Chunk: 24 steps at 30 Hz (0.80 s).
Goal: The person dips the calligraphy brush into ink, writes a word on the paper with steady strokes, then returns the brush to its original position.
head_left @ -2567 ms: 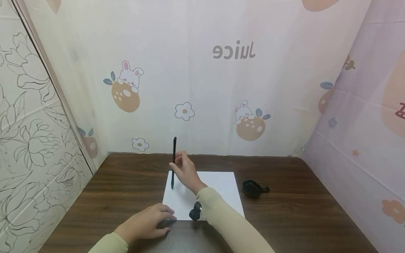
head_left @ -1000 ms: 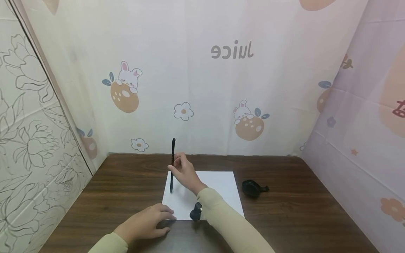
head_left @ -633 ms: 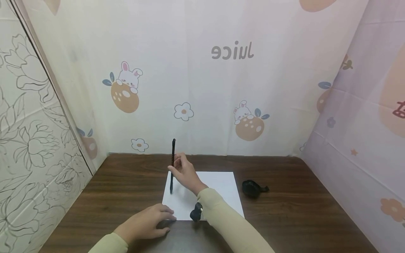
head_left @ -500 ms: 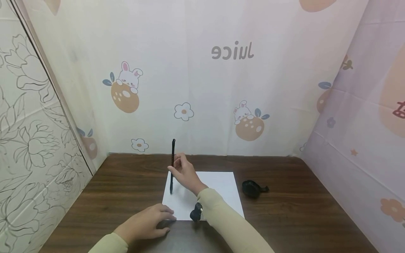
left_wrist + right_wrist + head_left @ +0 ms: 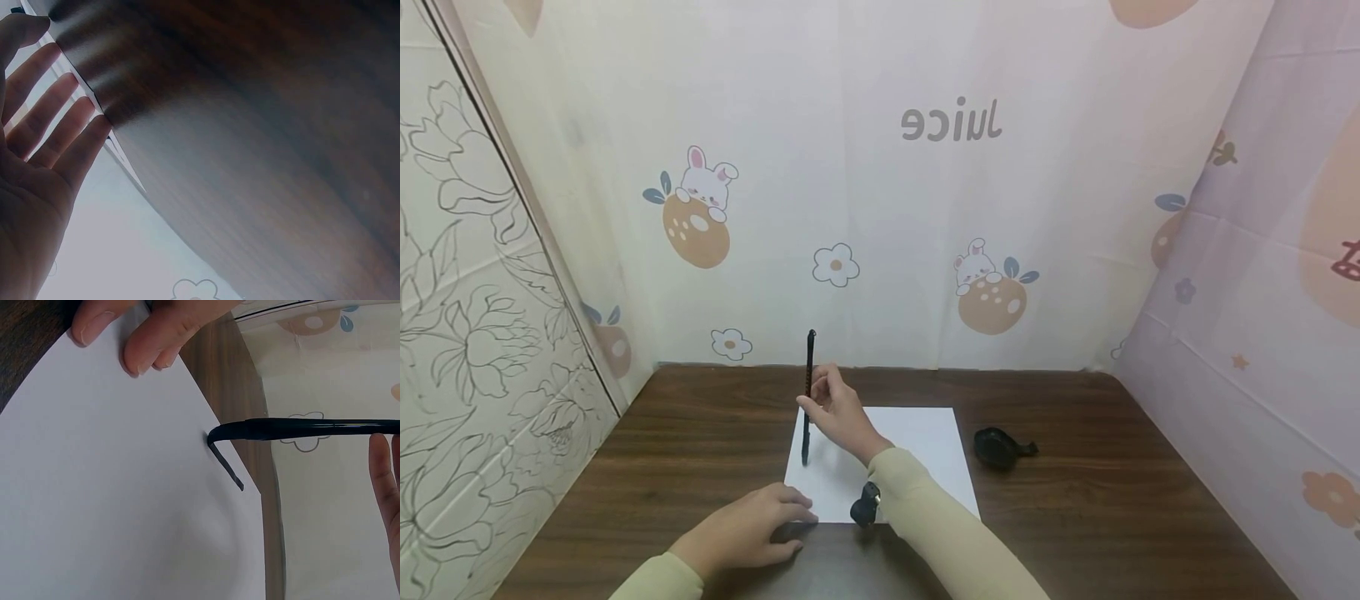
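My right hand (image 5: pixel 842 417) pinches a black calligraphy brush (image 5: pixel 808 358), held nearly upright over the left part of a white sheet of paper (image 5: pixel 925 450). In the right wrist view the brush (image 5: pixel 300 427) has its tip bent against the paper (image 5: pixel 94 487), and a short black stroke (image 5: pixel 226 467) trails from the tip. Fingers of my left hand (image 5: pixel 748 525) rest at the paper's near left corner. They look spread and nearly straight in the left wrist view, where the palm of that hand (image 5: pixel 31 187) shows.
On the brown wooden table (image 5: pixel 1097 517), right of the paper, lies a round black dish (image 5: pixel 997 448) with a short handle. A small black device (image 5: pixel 865 504) sits by the right sleeve. Printed cloth (image 5: pixel 880 192) stands behind and at the sides.
Over the earlier frames the brush tip has moved slightly down the paper toward me, with the right hand following a little. My left hand and the dish keep their places.
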Available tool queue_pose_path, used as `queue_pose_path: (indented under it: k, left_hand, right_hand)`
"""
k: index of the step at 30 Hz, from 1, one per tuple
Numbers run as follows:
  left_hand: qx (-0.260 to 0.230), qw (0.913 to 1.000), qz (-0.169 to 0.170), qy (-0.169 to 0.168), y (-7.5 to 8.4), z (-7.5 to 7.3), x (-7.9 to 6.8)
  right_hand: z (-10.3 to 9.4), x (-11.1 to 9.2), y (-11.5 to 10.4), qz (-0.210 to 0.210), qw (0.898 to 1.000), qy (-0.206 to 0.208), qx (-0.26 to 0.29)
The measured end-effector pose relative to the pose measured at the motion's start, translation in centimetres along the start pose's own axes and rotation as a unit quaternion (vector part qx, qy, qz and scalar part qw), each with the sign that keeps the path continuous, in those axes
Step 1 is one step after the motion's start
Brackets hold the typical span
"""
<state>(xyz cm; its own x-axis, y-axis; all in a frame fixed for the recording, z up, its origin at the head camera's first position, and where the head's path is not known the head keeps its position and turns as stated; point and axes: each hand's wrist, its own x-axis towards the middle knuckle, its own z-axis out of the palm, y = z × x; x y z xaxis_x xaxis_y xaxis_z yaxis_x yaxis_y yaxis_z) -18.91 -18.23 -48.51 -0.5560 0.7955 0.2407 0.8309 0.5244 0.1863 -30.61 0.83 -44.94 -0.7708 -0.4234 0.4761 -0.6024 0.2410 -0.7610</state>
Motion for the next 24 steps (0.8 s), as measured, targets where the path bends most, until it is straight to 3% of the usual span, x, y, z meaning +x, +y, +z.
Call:
queue_pose_path:
  k: [24]
  left_hand:
    - [0.0, 0.9999, -0.006, -0.009, 0.16, -0.23, 0.14]
  right_hand:
    - [0.04, -0.08, 0.04, 0.006, 1.0, -0.009, -0.003]
